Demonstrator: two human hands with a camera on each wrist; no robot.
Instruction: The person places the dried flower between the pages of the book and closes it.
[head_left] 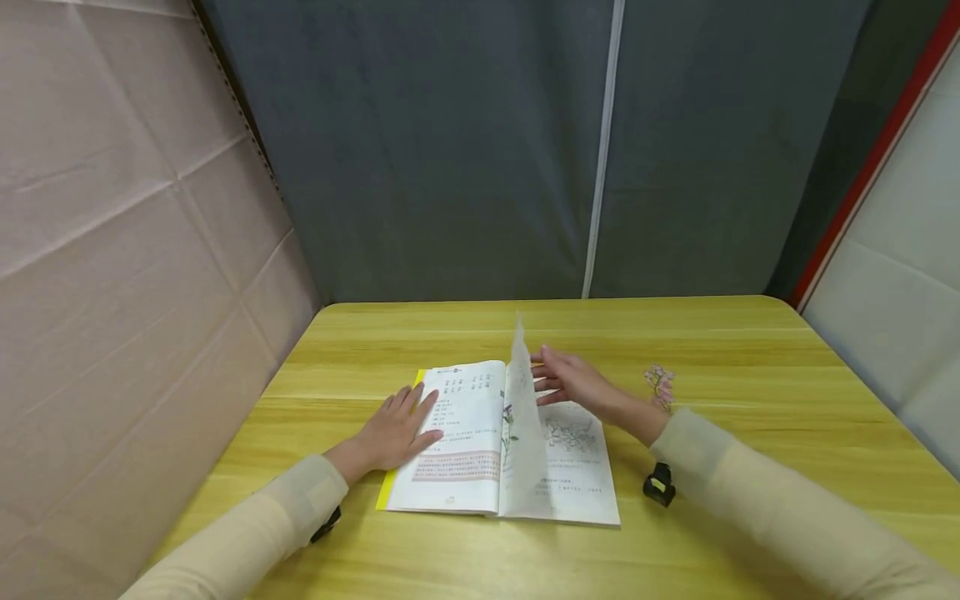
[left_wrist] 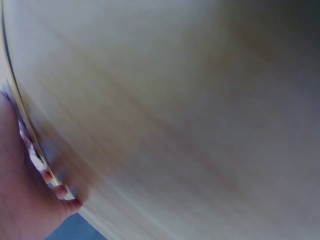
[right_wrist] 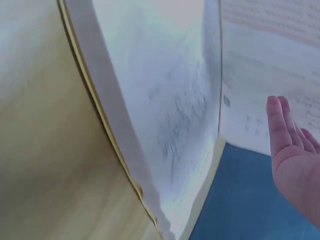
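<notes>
An open book (head_left: 465,492) lies on the table, its yellow cover edge showing at the left. One leaf (head_left: 525,433) with a printed flower stands nearly upright at the spine. My left hand (head_left: 397,429) rests flat on the left page with its fingers spread. My right hand (head_left: 573,382) is at the right side of the raised leaf, fingers extended and fingertips right at the paper. In the right wrist view, that hand (right_wrist: 295,155) shows straight fingers against a printed page. The left wrist view catches part of my left hand (left_wrist: 30,195) at the book's edge.
The wooden table (head_left: 750,350) reaches back to a dark grey curtain (head_left: 450,167). A pink flower sprig (head_left: 660,386) shows beyond my right wrist. Black camera straps (head_left: 660,485) hang under both wrists. Pale cloth walls (head_left: 135,250) stand at the sides.
</notes>
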